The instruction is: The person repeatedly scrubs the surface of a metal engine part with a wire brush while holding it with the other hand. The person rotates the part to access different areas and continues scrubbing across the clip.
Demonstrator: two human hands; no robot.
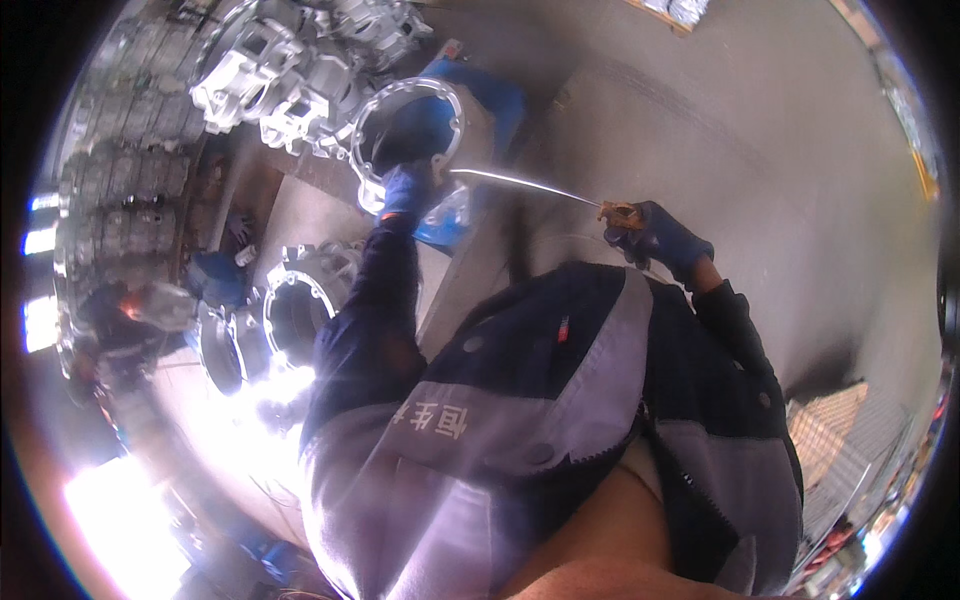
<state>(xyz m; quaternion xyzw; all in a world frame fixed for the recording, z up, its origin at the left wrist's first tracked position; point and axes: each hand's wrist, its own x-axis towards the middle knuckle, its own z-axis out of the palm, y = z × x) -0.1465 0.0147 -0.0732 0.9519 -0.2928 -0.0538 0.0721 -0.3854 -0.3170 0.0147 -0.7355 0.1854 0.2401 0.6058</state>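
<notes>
A round, silver cast metal housing (460, 118) with a flanged rim stands tilted on a blue surface (497, 95). My left hand (403, 190), in a blue glove, grips the near edge of its rim; some of the fingertips are hidden in shadow. To the right, my right hand (665, 240), in a dark blue glove, is closed round the orange-brown handle of a long-nosed tool (530, 186). From the handle, its thin, slightly curved metal rod reaches left, and the tip ends beside the housing's rim near my left hand.
Several silver castings (290, 80) are heaped at the far left. More round housings (300, 310) stand left of my left arm, under strong glare. Rows of stacked castings (120, 180) line the left side. Another person (125, 325) is beyond them. A wire-mesh crate (830, 430) stands at right.
</notes>
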